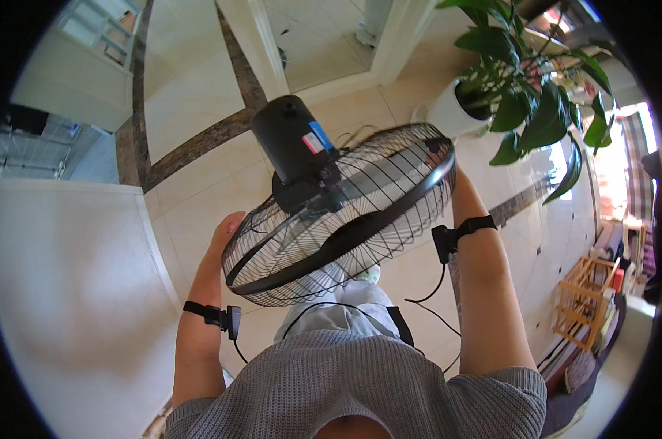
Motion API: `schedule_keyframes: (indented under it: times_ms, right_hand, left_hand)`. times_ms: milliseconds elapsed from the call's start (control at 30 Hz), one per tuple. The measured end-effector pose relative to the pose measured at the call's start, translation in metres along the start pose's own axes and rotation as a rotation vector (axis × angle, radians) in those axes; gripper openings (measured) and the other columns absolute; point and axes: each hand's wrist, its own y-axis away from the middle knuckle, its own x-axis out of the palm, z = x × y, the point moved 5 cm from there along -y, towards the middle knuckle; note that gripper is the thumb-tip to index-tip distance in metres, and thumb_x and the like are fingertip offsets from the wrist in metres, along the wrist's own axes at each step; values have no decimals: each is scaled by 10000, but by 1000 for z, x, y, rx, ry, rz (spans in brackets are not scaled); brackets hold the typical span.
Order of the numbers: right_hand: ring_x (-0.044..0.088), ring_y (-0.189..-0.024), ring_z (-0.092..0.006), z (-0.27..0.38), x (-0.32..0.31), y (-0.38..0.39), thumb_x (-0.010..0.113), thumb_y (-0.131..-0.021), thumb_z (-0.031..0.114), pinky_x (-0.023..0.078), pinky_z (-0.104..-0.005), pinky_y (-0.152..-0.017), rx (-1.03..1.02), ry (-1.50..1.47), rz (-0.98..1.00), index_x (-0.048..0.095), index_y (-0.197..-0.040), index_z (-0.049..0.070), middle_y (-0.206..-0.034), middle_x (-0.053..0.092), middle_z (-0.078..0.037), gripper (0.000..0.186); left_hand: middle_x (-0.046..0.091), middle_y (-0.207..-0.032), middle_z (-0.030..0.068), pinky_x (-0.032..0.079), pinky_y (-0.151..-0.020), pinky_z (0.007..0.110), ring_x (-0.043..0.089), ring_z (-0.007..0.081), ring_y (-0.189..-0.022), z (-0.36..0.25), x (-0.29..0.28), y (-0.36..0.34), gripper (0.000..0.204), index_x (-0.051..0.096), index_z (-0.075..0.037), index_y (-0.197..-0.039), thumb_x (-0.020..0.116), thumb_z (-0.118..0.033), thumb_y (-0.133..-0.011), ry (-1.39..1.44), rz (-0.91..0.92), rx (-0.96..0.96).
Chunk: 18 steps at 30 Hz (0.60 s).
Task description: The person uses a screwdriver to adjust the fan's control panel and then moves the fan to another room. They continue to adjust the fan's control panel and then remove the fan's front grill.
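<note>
Fan: a black electric fan [324, 190] is in front of the person's body, between the two hands, above the tiled floor [196, 219]. Whether something below carries its weight, I cannot tell.
Motor housing: it is a smooth black cylinder [276, 135], tilted, with its rounded end pointing away from the person. On its side there are a blue sticker [321, 135] and, just beside it, a red and white one [313, 143].
Guard: many thin dark wires make a round cage, which looks like a slanted oval from here. A thick black rim [419, 192] goes around it, lower at the left and higher at the right, with a shine on the right part.
Blades: grey and partly see-through [371, 179], they show behind the wires.
Left hand: it [228, 228] is at the left edge of the cage; its fingers are mostly hidden, so I cannot tell how they close.
Right hand: it [439, 152] is at the right edge, partly behind the wires; its grip also I cannot tell.
Wrists: each one wears a black strap with a small device and a cable.
Plant: a green leafy plant [550, 121] in a white pot [448, 111] stands near, beyond the right hand.
</note>
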Motion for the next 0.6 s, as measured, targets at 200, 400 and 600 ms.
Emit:
schedule_keyframes:
  times_ms: [200,400,600]
  right_hand:
    - [571,-592,-131,-48,0,101,623,-727,115,451,-281,-540,299,309,-59,579,-950,-1,-681,567,-59,255]
    - [581,-598,-163,-96,-34,240,652,-676,169,475,-304,-561,543,617,-113,619,-844,55,-684,608,-82,205]
    - [609,-676,-246,-120,-75,378,616,-632,218,487,-330,-612,920,697,-394,648,-794,88,-716,631,-120,210]
  left_hand:
    - [591,-991,95,433,-801,245,563,156,-888,23,-22,20,335,502,64,-1110,509,-162,-864,-44,-73,-332]
    - [466,-1209,108,378,-899,316,459,198,-1092,-11,-30,-66,526,332,-22,-1291,559,-129,-829,-462,236,-46]
    - [430,-1254,79,350,-934,347,440,195,-1115,5,46,-156,580,307,-41,-1306,583,-147,-806,-1030,552,334]
